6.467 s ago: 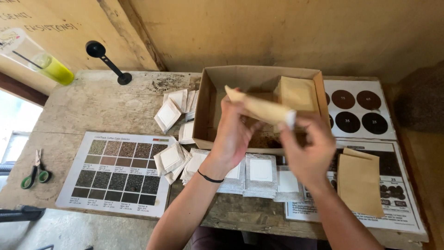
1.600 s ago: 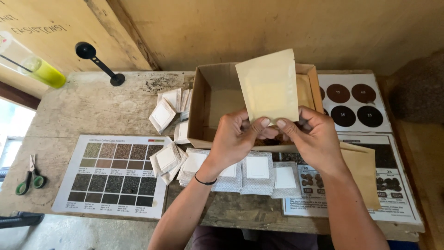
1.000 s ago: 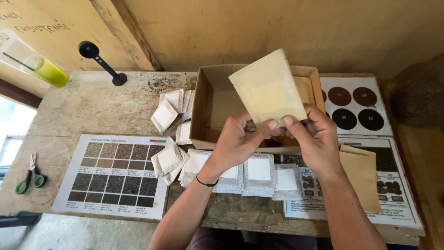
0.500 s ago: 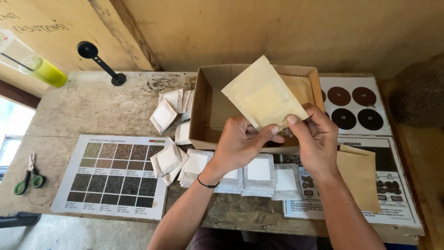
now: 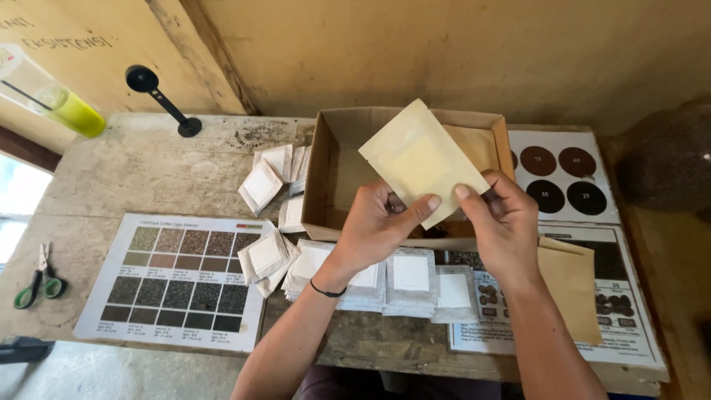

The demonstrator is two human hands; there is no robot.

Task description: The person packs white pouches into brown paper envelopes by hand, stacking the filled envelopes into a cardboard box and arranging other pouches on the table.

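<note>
Rough wooden boards back our bench, which is worn and stained. Far to the left of our hands lie green-handled scissors, then a chart of brown colour swatches, with a black scoop beyond it. Just left of our left hand small white packets are scattered, and more sit under both wrists. We hold a pale yellow pouch tilted above the open cardboard box: the left hand pinches its lower edge with the thumb on the front, and the right hand grips the lower right corner. We judge the pouch is being turned and checked; any next move calls for keeping a firm two-handed pinch. Right of our right hand lie a brown envelope and a sheet with dark circles.
</note>
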